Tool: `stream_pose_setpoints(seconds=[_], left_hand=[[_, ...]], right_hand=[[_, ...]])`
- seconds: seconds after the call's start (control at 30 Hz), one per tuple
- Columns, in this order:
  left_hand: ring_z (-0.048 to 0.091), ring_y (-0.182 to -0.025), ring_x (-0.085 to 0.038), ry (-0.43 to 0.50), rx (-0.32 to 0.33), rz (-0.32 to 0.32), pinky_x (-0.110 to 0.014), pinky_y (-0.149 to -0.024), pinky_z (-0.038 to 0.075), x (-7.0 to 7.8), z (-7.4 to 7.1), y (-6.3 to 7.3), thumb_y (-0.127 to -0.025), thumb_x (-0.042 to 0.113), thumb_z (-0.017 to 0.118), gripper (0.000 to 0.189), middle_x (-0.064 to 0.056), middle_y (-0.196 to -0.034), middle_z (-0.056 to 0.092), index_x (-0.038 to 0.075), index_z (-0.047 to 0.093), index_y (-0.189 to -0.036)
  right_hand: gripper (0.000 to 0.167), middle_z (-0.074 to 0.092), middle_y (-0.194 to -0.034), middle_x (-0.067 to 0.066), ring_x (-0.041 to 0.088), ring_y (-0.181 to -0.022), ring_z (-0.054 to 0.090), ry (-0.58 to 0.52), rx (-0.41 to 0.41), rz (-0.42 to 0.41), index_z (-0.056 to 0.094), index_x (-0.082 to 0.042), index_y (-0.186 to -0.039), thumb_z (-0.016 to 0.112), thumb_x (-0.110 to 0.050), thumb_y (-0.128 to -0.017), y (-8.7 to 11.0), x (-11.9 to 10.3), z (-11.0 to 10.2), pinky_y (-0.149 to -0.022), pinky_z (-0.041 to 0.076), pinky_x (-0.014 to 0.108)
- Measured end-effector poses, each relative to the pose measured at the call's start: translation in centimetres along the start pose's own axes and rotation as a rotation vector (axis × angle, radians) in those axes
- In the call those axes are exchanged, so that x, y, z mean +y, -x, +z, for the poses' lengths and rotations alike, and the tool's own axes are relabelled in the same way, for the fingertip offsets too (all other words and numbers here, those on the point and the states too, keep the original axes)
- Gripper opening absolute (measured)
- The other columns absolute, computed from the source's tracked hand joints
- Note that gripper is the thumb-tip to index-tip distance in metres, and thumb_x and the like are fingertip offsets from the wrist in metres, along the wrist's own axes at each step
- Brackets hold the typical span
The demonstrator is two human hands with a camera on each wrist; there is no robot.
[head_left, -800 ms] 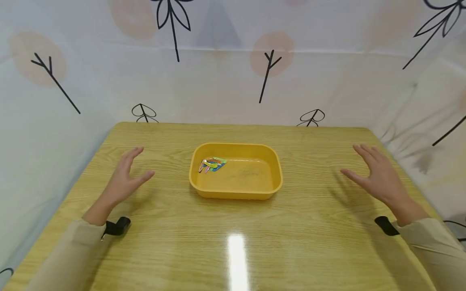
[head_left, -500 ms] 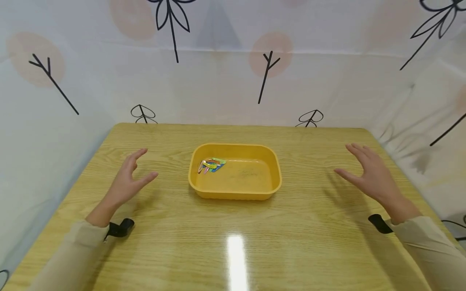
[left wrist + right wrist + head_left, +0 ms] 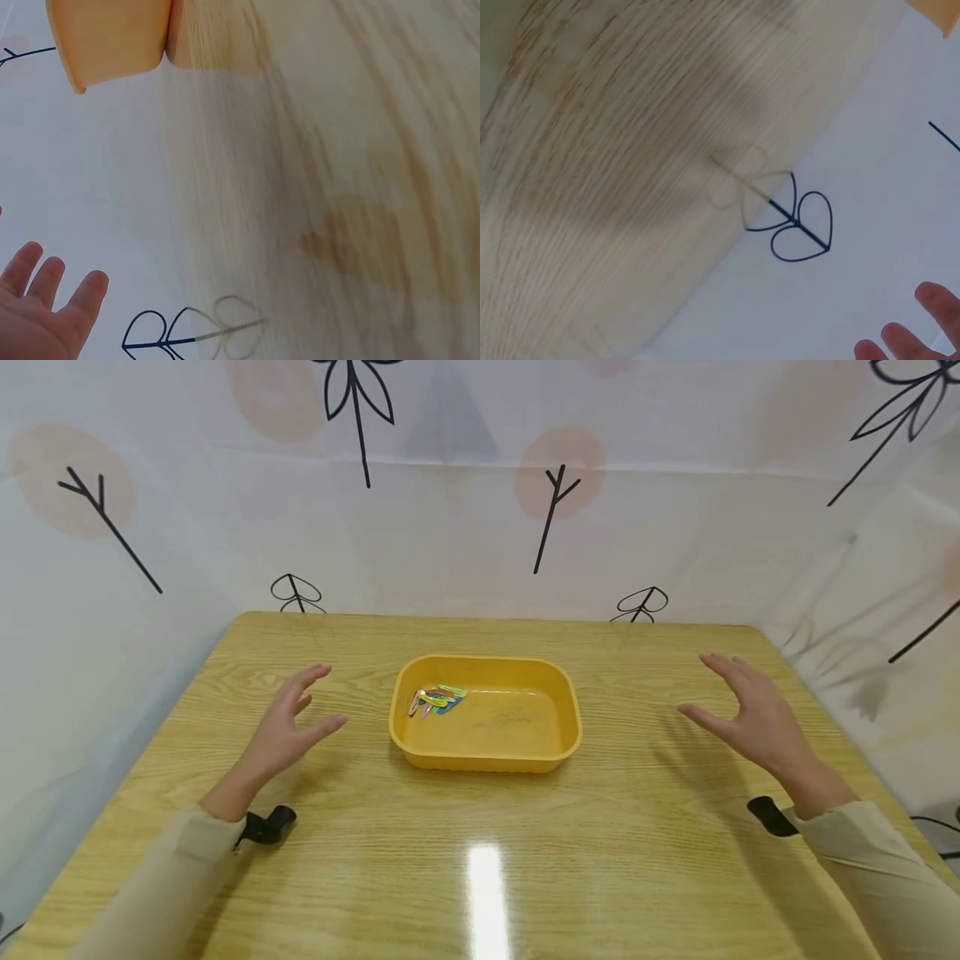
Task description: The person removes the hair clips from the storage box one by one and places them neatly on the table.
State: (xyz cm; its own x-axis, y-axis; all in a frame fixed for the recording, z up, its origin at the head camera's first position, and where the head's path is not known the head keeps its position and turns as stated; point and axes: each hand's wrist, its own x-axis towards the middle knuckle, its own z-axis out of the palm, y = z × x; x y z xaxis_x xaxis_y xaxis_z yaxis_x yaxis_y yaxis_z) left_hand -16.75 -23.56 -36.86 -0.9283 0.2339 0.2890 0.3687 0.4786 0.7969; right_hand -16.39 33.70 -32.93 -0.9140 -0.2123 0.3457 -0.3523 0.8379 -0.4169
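A yellow plastic tray (image 3: 517, 727) stands in the middle of the table in the head view. In its left part lies a small pile of colourful snap hair clips (image 3: 435, 700), in pink, yellow, green, orange and blue. My left hand (image 3: 281, 731) hovers over the table to the left of the tray, fingers spread from the thumb and holding nothing. To the tray's right, my right hand (image 3: 761, 727) is held up the same way, also with nothing in it. Both stay apart from the tray. Each wrist view catches only some fingertips and part of the tray.
The wood-grain table (image 3: 390, 860) reaches back to a white cloth backdrop (image 3: 450, 543) with plant drawings. Black straps with small cameras (image 3: 270, 825) sit at the wrists. A dark cable (image 3: 933, 820) shows beyond the table's right edge.
Both hands have moved inward toward the tray, the left one to the right and the right one to the left. Tray and hair clips stay where they were.
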Motion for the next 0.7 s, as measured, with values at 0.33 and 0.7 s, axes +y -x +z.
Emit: stream_pose_setpoints(seconds=[0.33,0.7], left_hand=[[0.02,-0.133,-0.04,0.032,-0.04,0.015,-0.059,-0.104,0.024,2.9,1.1,-0.5,-0.085,0.004,0.066,0.057,-0.022,-0.146,0.022,-0.005,0.039,-0.135],[0.025,-0.131,-0.041,0.039,-0.085,0.05,-0.056,-0.104,0.027,4.3,2.7,-0.7,-0.084,0.0,0.066,0.042,-0.023,-0.144,0.027,-0.005,0.052,-0.124]], right_hand=[[0.074,0.036,-0.141,0.023,0.042,-0.134,0.02,-0.026,-0.006,0.002,0.038,-0.006,-0.142,0.074,-0.026,-0.08,-0.3,-0.6,0.4,-0.103,0.016,0.063],[0.072,0.04,-0.138,0.024,0.044,-0.131,0.024,-0.014,0.004,-0.055,0.041,-0.002,-0.138,0.075,-0.025,-0.079,-1.2,-1.4,1.2,-0.103,0.019,0.061]])
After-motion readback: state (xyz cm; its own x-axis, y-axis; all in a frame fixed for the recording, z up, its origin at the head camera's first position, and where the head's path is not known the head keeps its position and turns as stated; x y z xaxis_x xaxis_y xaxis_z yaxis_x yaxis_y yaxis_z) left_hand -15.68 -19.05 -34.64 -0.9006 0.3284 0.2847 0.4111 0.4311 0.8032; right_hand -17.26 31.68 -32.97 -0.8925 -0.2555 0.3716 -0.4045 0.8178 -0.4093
